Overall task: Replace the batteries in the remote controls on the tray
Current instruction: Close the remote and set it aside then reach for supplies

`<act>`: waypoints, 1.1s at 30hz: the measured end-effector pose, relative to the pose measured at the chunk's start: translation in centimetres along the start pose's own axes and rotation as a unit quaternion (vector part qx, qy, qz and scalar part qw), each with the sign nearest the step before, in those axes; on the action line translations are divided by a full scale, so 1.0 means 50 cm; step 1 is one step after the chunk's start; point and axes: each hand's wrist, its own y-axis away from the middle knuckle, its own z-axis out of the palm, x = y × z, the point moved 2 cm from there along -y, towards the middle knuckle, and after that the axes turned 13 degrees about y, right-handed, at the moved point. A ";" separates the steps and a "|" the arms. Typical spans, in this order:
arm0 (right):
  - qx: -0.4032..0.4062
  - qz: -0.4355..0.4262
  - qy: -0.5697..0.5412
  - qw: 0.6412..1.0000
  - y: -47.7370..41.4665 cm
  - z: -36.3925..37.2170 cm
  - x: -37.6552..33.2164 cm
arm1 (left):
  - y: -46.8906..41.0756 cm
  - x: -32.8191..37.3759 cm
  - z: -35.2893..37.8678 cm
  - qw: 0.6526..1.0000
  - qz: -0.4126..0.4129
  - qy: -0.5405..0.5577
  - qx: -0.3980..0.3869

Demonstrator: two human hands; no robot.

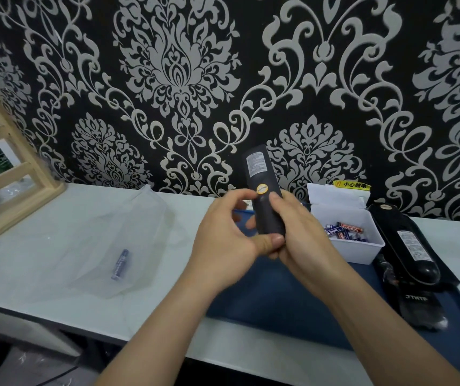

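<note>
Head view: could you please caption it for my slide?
Left hand and right hand hold a black remote upright above the blue tray, beside a battery box.

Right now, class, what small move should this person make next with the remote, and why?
Probably slide the back cover off with the left thumb. The remote is held back-side up: the right hand grips it, the left hand presses its thumb on the lower end, and the cover looks closed. The box holds batteries.
</note>
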 end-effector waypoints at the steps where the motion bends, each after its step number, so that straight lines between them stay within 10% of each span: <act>1: -0.009 -0.011 -0.003 1.000 0.002 -0.002 -0.005 | -0.006 -0.004 -0.005 0.994 -0.062 0.087 -0.020; 4: -0.061 -0.043 -0.028 0.997 0.007 -0.004 -0.020 | -0.009 -0.008 0.002 0.936 -0.117 0.309 -0.122; 9: -0.138 -0.046 -0.032 0.989 0.013 -0.021 -0.026 | -0.016 -0.005 0.001 0.901 -0.124 0.385 -0.157; 15: -0.166 0.023 0.095 0.981 0.026 -0.024 -0.002 | -0.010 -0.006 0.014 0.955 -0.118 0.264 -0.062; 18: -0.144 0.043 0.278 0.949 0.027 -0.048 0.002 | -0.023 -0.017 0.005 0.999 -0.048 0.005 -0.025; 23: -0.008 -0.017 0.473 0.881 0.028 -0.079 0.001 | -0.007 -0.024 0.043 0.869 0.020 -0.493 -0.044; 26: -0.047 0.003 0.556 0.830 0.036 -0.071 0.021 | 0.006 -0.038 0.093 0.835 0.051 -0.541 -0.090; 33: -0.029 0.016 0.650 0.760 0.032 -0.075 0.041 | -0.004 -0.036 0.096 0.872 -0.040 -0.410 -0.266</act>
